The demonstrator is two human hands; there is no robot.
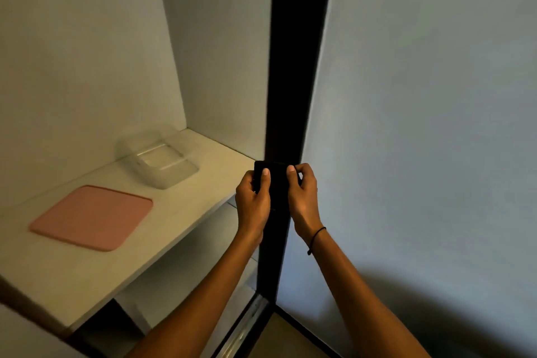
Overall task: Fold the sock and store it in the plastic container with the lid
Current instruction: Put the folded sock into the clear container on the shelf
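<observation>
Your small black folded sock (276, 180) melts into the dark vertical post behind it, lower edge lost; beside it, your fingers cover its sides.

- Setting: home interior, likely closet or storage nook.
- Evidence: plain painted walls (421, 96), white built-in shelf (180, 212), dark frame (293, 67), dim light.
</observation>
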